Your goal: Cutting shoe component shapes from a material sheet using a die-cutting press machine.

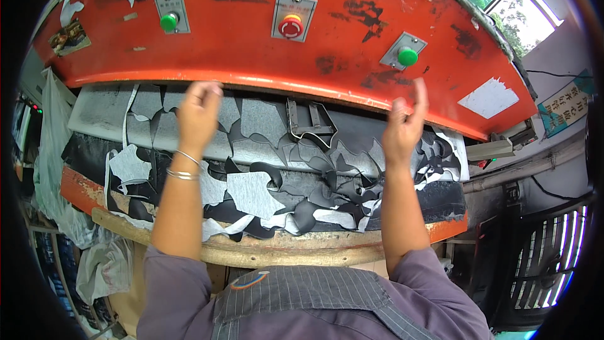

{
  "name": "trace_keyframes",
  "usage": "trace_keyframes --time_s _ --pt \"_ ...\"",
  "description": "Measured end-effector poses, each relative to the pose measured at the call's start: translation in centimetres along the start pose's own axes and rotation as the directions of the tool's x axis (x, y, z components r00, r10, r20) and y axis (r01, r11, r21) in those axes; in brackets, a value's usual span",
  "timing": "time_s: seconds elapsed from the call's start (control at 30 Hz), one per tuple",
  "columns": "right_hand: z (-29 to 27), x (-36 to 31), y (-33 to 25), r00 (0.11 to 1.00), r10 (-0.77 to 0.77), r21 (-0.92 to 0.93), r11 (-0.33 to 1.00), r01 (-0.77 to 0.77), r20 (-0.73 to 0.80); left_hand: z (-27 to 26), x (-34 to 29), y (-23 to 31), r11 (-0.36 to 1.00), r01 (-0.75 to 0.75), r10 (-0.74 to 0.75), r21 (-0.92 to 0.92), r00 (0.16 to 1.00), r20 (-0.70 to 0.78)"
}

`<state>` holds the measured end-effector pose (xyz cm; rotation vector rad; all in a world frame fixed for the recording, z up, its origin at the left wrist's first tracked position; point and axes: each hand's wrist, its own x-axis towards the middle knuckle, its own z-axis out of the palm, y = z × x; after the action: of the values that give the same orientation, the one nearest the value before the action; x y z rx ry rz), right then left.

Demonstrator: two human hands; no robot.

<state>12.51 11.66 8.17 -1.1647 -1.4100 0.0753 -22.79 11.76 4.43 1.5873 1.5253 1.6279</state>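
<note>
Left hand [199, 114], curled and seemingly empty, hung over grey sheet material [165, 127]; whether its fingertips met could not be told. Between the hands, which were well apart, a metal cutting die [314, 130] lay beneath the red press's [233, 41] front edge: probably stiff, weighty and sharp-rimmed, best gripped by its inner bars. Right hand [403, 127], empty with fingers parted, was raised near a green button [408, 56].

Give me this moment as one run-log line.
left fingers: raised, nothing visibly held | right fingers: raised near green button | metal frame: beside grey pieces
</note>
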Motion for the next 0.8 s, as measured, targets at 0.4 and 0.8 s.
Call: trace_keyframes --time_s 0.4,0.8 --pt "-0.4 5.1 -7.9 0.72 -0.6 -0.364 0.795 0.485 -0.35 -11.2 0.3 7.4 0.921 -0.262 0.265 0.29 0.964 0.03" --pt "-7.1 -22.5 -12.3 0.427 -0.017 -0.15 0.923 0.354 0.904 -3.6 -25.0 9.3 0.899 -0.255 0.01 0.357 0.826 0.563"
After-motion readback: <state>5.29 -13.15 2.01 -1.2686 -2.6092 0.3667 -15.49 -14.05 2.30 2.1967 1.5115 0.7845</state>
